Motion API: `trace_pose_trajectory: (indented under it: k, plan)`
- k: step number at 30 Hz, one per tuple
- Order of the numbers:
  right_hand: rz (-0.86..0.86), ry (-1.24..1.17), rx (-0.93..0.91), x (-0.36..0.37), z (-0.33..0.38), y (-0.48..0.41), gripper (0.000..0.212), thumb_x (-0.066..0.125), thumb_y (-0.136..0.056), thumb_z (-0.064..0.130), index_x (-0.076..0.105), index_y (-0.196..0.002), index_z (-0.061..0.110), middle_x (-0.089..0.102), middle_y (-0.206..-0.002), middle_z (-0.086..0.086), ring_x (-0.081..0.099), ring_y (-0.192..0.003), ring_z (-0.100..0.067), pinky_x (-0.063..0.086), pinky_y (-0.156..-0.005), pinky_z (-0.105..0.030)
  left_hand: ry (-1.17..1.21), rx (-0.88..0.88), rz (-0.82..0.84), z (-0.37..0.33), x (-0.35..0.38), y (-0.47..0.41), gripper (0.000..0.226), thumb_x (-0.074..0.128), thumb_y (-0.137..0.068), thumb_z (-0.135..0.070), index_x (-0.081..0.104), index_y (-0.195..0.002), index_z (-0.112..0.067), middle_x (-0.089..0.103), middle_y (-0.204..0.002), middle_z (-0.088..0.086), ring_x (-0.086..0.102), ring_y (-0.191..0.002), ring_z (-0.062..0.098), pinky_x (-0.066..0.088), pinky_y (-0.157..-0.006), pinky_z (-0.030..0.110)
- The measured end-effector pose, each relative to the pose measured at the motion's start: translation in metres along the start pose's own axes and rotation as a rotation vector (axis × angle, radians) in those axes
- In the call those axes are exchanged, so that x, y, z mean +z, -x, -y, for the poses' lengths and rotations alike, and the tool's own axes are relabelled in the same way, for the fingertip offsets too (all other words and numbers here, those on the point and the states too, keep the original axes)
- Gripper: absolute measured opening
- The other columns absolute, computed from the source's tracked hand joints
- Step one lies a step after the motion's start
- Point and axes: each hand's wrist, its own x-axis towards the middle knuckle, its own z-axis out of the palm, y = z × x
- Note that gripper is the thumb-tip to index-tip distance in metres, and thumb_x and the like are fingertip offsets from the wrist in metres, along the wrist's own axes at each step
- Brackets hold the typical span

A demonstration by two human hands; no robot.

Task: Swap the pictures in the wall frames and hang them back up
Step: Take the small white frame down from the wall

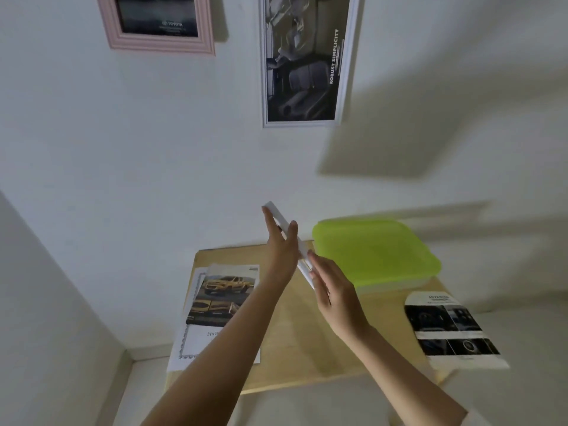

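**White frame [274, 212] held edge-on above the bench [292, 348]**

Fingers of the left hand [281, 247] lie straight along it, thumb over its edge. The right hand [335, 295] seems to pinch its lower end. A green lidded box [375, 253] sits nearby.

Two frames hung, a third in the air

The pink frame [159, 44] and tall white frame [307, 63] (print reading "ROBUST SIMPLICITY") hang on the wall. A slim white frame [276, 213] is held edge-on and tilted. The yellow-truck print [224, 296] and dark car-interior print [451, 330] lie flat below.
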Motion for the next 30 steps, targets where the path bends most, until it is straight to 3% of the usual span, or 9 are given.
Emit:
trace_pose_trajectory:
  k: [4, 7, 10, 14, 17, 19, 22, 26, 30]
  plan:
    - [0.103, -0.039, 0.058, 0.009, 0.007, 0.015, 0.035, 0.042, -0.096, 0.014, 0.047, -0.130, 0.016, 0.053, -0.123, -0.004, 0.057, -0.100, -0.009, 0.048, -0.087, -0.019, 0.029, -0.010, -0.030, 0.017, -0.010, -0.004, 0.069, 0.037, -0.098, -0.017, -0.008, -0.148, -0.030, 0.050, -0.108, 0.017, 0.050, -0.092, 0.029, 0.042, -0.082, 0.042]
    - [0.137, -0.074, 0.112, 0.017, 0.013, 0.028, 0.038, 0.048, -0.094, 0.010, 0.047, -0.132, 0.014, 0.053, -0.127, -0.006, 0.052, -0.110, 0.000, 0.042, -0.092, -0.012, 0.078, -0.045, -0.060, 0.027, -0.023, -0.001, 0.063, 0.036, -0.099, -0.014, -0.001, -0.149, -0.027, 0.041, -0.078, 0.009, 0.041, -0.072, 0.024, 0.037, -0.067, 0.035]
    - [0.148, -0.147, 0.183, 0.016, 0.013, 0.031, 0.037, 0.050, -0.094, 0.011, 0.051, -0.130, 0.008, 0.059, -0.120, -0.002, 0.054, -0.111, -0.002, 0.042, -0.093, -0.015, 0.121, -0.055, -0.109, 0.040, -0.040, 0.000, 0.056, 0.038, -0.100, -0.017, 0.013, -0.148, -0.027, 0.043, -0.073, 0.002, 0.043, -0.065, 0.012, 0.039, -0.062, 0.026]
    - [-0.024, -0.067, 0.366, 0.011, -0.021, 0.028, 0.034, 0.049, -0.092, 0.016, 0.053, -0.125, 0.007, 0.060, -0.117, -0.001, 0.055, -0.111, -0.010, 0.045, -0.096, -0.030, 0.181, -0.112, -0.115, 0.054, -0.068, 0.004, 0.045, 0.045, -0.096, -0.027, 0.035, -0.140, -0.031, 0.060, -0.116, 0.001, 0.060, -0.102, 0.018, 0.051, -0.088, 0.036]
    - [0.097, -0.031, 0.675, 0.016, -0.046, 0.037, 0.043, 0.050, -0.094, 0.024, 0.044, -0.135, 0.012, 0.049, -0.129, -0.003, 0.049, -0.118, -0.016, 0.039, -0.101, -0.032, 0.159, -0.173, -0.122, 0.067, -0.086, 0.013, 0.035, 0.041, -0.097, -0.027, 0.048, -0.130, -0.033, 0.062, -0.120, 0.000, 0.064, -0.102, 0.018, 0.055, -0.085, 0.038]
    - [0.232, -0.205, 0.856, 0.025, -0.054, 0.050, 0.043, 0.048, -0.095, 0.030, 0.043, -0.136, 0.019, 0.051, -0.130, 0.001, 0.053, -0.113, -0.014, 0.042, -0.096, -0.028, 0.135, -0.205, -0.122, 0.081, -0.093, 0.020, 0.037, 0.040, -0.097, -0.030, 0.047, -0.132, -0.036, 0.061, -0.124, 0.002, 0.062, -0.107, 0.023, 0.052, -0.090, 0.046]
    - [0.317, -0.334, 0.953, 0.042, -0.061, 0.074, 0.031, 0.044, -0.097, 0.022, 0.050, -0.127, 0.022, 0.064, -0.111, 0.003, 0.060, -0.101, -0.011, 0.047, -0.084, -0.024, 0.034, -0.257, -0.130, 0.108, -0.095, 0.026, 0.039, 0.038, -0.098, -0.034, 0.041, -0.137, -0.039, 0.051, -0.134, 0.003, 0.057, -0.114, 0.024, 0.050, -0.093, 0.047]
    - [0.315, -0.356, 1.043, 0.050, -0.083, 0.105, 0.038, 0.047, -0.096, 0.017, 0.045, -0.134, 0.017, 0.056, -0.130, 0.001, 0.052, -0.120, -0.015, 0.040, -0.104, -0.037, -0.160, -0.296, -0.029, 0.147, -0.089, 0.032, 0.046, 0.032, -0.101, -0.022, 0.024, -0.145, -0.031, 0.041, -0.138, -0.002, 0.045, -0.124, 0.019, 0.044, -0.101, 0.038]
    - [0.349, -0.263, 1.031, 0.053, -0.106, 0.113, 0.047, 0.050, -0.094, 0.013, 0.038, -0.140, 0.013, 0.047, -0.140, -0.002, 0.048, -0.121, -0.014, 0.034, -0.108, -0.031, -0.270, -0.421, -0.035, 0.186, -0.081, 0.039, 0.057, 0.043, -0.096, -0.010, 0.022, -0.144, -0.032, 0.045, -0.132, -0.001, 0.049, -0.119, 0.020, 0.047, -0.097, 0.039]
